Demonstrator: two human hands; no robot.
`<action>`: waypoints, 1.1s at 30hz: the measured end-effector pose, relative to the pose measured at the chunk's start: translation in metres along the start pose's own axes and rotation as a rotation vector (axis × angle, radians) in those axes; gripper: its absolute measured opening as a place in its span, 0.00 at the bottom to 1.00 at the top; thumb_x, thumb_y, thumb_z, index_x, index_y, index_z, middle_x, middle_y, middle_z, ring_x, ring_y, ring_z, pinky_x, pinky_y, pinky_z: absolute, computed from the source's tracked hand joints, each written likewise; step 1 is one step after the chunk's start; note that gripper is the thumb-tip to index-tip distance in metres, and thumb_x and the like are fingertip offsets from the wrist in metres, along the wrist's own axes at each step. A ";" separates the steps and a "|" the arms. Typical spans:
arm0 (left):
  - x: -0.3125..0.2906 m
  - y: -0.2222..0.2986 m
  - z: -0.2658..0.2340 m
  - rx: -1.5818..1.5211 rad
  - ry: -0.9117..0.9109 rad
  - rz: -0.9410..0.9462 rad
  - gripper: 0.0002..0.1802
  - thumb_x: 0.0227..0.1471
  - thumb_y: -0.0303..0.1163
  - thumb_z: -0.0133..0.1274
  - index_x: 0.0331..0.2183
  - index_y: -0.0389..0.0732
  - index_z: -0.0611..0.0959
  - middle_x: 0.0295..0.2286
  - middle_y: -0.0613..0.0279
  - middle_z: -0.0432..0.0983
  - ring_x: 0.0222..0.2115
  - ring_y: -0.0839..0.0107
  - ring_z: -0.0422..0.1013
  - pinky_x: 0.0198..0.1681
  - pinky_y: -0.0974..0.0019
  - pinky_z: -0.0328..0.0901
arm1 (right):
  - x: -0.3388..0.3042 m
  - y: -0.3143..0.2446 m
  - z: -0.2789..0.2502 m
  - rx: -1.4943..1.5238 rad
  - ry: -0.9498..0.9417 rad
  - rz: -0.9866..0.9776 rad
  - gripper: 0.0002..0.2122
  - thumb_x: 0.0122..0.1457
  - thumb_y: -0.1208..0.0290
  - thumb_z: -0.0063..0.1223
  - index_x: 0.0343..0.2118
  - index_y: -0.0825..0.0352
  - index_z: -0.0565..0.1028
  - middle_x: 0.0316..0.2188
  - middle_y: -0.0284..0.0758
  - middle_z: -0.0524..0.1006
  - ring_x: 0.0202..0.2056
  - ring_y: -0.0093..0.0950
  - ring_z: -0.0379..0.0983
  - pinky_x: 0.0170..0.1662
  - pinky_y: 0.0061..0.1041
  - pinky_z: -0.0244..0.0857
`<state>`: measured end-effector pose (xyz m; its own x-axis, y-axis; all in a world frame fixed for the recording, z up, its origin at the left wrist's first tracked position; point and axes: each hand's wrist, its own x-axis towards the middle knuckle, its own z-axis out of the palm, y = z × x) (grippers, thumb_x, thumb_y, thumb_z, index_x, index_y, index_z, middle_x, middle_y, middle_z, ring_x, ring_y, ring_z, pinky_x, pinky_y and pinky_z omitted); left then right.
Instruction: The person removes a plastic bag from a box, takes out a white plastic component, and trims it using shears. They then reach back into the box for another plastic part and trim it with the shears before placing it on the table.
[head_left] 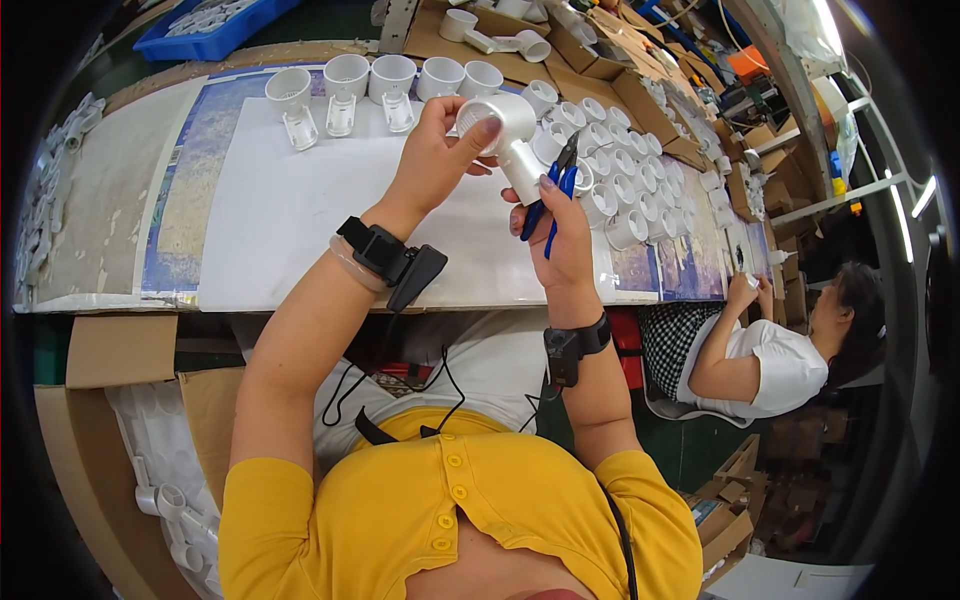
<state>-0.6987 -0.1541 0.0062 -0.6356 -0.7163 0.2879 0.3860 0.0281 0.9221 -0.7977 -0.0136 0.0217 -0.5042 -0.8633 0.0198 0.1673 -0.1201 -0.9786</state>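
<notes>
My left hand [440,150] grips the round head of a white plastic housing with a handle [513,130], raised over the table. Below it, my right hand [562,225] holds a pair of blue-handled nippers [560,195], jaws pointing up, while its thumb and fingers touch the lower end of the housing's handle. Behind my left hand, a row of white plastic cups [346,76] lines the far side of the table, some with short handle pieces toward me. Many more white round parts [628,228] stand grouped right of the nippers.
White sheet [290,230] covers the table's middle. A blue bin [210,30] of white parts sits far left; more parts are piled at the left edge [60,190]. Cardboard box [75,480] stands lower left. A co-worker [765,355] sits at right, hands on the table.
</notes>
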 end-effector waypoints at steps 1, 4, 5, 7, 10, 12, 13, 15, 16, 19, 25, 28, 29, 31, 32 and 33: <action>0.000 0.002 0.000 -0.002 0.000 0.001 0.31 0.53 0.52 0.44 0.46 0.36 0.64 0.36 0.56 0.70 0.33 0.69 0.73 0.33 0.69 0.71 | -0.001 0.000 0.000 0.114 -0.028 0.044 0.18 0.59 0.60 0.41 0.45 0.69 0.66 0.30 0.40 0.73 0.24 0.23 0.66 0.29 0.22 0.57; 0.000 0.006 -0.004 -0.265 -0.041 -0.131 0.27 0.54 0.50 0.45 0.45 0.38 0.65 0.36 0.57 0.70 0.29 0.72 0.73 0.30 0.72 0.70 | -0.003 0.000 0.002 0.343 -0.090 0.128 0.18 0.59 0.60 0.40 0.46 0.68 0.65 0.30 0.40 0.73 0.24 0.23 0.64 0.29 0.22 0.56; 0.001 0.005 -0.005 -0.265 -0.041 -0.129 0.27 0.54 0.50 0.45 0.45 0.38 0.65 0.36 0.57 0.70 0.29 0.72 0.73 0.30 0.72 0.70 | -0.003 -0.001 0.003 0.386 -0.101 0.145 0.18 0.59 0.60 0.40 0.47 0.67 0.65 0.30 0.39 0.72 0.24 0.23 0.63 0.29 0.22 0.56; 0.002 0.000 -0.007 -0.234 -0.011 -0.116 0.26 0.54 0.48 0.45 0.45 0.38 0.65 0.36 0.58 0.70 0.28 0.74 0.72 0.29 0.73 0.69 | -0.003 -0.002 0.004 0.473 -0.123 0.180 0.18 0.59 0.59 0.39 0.48 0.67 0.63 0.30 0.39 0.71 0.24 0.22 0.61 0.29 0.22 0.55; 0.005 -0.008 -0.007 -0.211 0.025 -0.098 0.25 0.53 0.48 0.46 0.45 0.39 0.65 0.35 0.59 0.70 0.25 0.76 0.72 0.27 0.74 0.68 | -0.001 -0.001 0.002 0.511 -0.150 0.193 0.18 0.59 0.60 0.39 0.48 0.66 0.63 0.31 0.38 0.70 0.24 0.22 0.61 0.29 0.21 0.55; 0.007 -0.011 -0.007 -0.194 0.060 -0.073 0.26 0.52 0.48 0.49 0.44 0.38 0.65 0.35 0.60 0.69 0.22 0.76 0.71 0.24 0.75 0.67 | 0.000 0.000 0.000 0.530 -0.162 0.200 0.18 0.59 0.60 0.39 0.48 0.66 0.62 0.31 0.37 0.69 0.24 0.22 0.60 0.29 0.21 0.55; 0.007 -0.012 -0.007 -0.195 0.059 -0.073 0.26 0.52 0.48 0.49 0.44 0.38 0.65 0.35 0.60 0.69 0.22 0.76 0.71 0.24 0.75 0.67 | 0.001 0.001 -0.002 0.563 -0.167 0.222 0.18 0.59 0.60 0.39 0.48 0.66 0.62 0.31 0.37 0.69 0.25 0.22 0.60 0.29 0.21 0.55; 0.006 -0.013 -0.007 -0.089 0.074 -0.026 0.26 0.52 0.48 0.50 0.44 0.39 0.67 0.36 0.60 0.69 0.22 0.77 0.70 0.22 0.75 0.65 | 0.002 0.002 -0.004 0.628 -0.175 0.266 0.18 0.59 0.60 0.39 0.48 0.66 0.62 0.31 0.37 0.68 0.25 0.22 0.59 0.29 0.21 0.55; 0.006 -0.013 -0.008 -0.036 0.082 -0.002 0.25 0.51 0.48 0.50 0.43 0.39 0.67 0.36 0.61 0.69 0.23 0.77 0.70 0.22 0.75 0.64 | 0.003 0.002 -0.004 0.628 -0.174 0.266 0.18 0.59 0.60 0.39 0.48 0.66 0.62 0.31 0.37 0.68 0.25 0.22 0.59 0.29 0.21 0.55; 0.005 -0.010 -0.008 0.008 0.082 -0.002 0.25 0.51 0.48 0.50 0.43 0.39 0.68 0.36 0.61 0.69 0.23 0.77 0.70 0.22 0.75 0.62 | 0.003 0.001 -0.004 0.687 -0.197 0.315 0.18 0.60 0.59 0.38 0.48 0.67 0.62 0.31 0.36 0.68 0.25 0.21 0.59 0.29 0.21 0.54; 0.005 -0.008 -0.008 0.002 0.000 -0.091 0.27 0.53 0.52 0.45 0.44 0.39 0.69 0.36 0.61 0.69 0.29 0.74 0.71 0.26 0.74 0.65 | 0.003 0.000 0.002 0.367 -0.095 0.170 0.15 0.58 0.63 0.42 0.44 0.67 0.64 0.30 0.36 0.69 0.24 0.21 0.61 0.28 0.20 0.56; 0.005 -0.006 -0.001 -0.364 -0.021 -0.127 0.29 0.54 0.54 0.40 0.45 0.40 0.68 0.35 0.61 0.71 0.35 0.69 0.71 0.34 0.68 0.68 | 0.000 0.007 0.007 -0.101 0.031 -0.026 0.14 0.56 0.66 0.47 0.42 0.67 0.66 0.29 0.35 0.70 0.23 0.21 0.62 0.28 0.19 0.58; 0.005 -0.005 -0.001 -0.360 -0.022 -0.135 0.29 0.54 0.54 0.40 0.45 0.40 0.68 0.35 0.61 0.71 0.35 0.69 0.71 0.34 0.68 0.68 | -0.004 0.007 0.014 -0.327 0.070 -0.148 0.13 0.55 0.67 0.49 0.41 0.68 0.66 0.28 0.34 0.71 0.23 0.21 0.63 0.28 0.19 0.59; 0.005 -0.004 -0.004 -0.554 -0.074 -0.220 0.30 0.56 0.54 0.36 0.49 0.40 0.67 0.39 0.59 0.71 0.37 0.66 0.71 0.40 0.65 0.67 | -0.011 0.007 0.024 -0.780 0.144 -0.392 0.13 0.52 0.70 0.54 0.38 0.69 0.67 0.27 0.33 0.71 0.22 0.21 0.64 0.29 0.18 0.61; 0.006 -0.002 -0.004 -0.652 -0.103 -0.257 0.31 0.56 0.54 0.33 0.50 0.40 0.66 0.40 0.58 0.72 0.38 0.65 0.71 0.43 0.63 0.66 | -0.013 0.007 0.024 -0.777 0.148 -0.392 0.13 0.52 0.70 0.54 0.38 0.69 0.67 0.27 0.33 0.71 0.22 0.21 0.64 0.29 0.18 0.61; 0.006 -0.001 -0.003 -0.649 -0.105 -0.259 0.31 0.56 0.54 0.33 0.50 0.40 0.66 0.40 0.58 0.72 0.38 0.65 0.71 0.43 0.63 0.66 | -0.016 0.008 0.023 -0.814 0.097 -0.441 0.14 0.51 0.71 0.55 0.38 0.69 0.67 0.27 0.33 0.71 0.23 0.20 0.65 0.30 0.18 0.61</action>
<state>-0.7010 -0.1609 0.0060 -0.8092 -0.5720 0.1338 0.5138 -0.5786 0.6335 -0.7687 -0.0124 0.0183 -0.4554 -0.7726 0.4424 -0.6836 -0.0149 -0.7297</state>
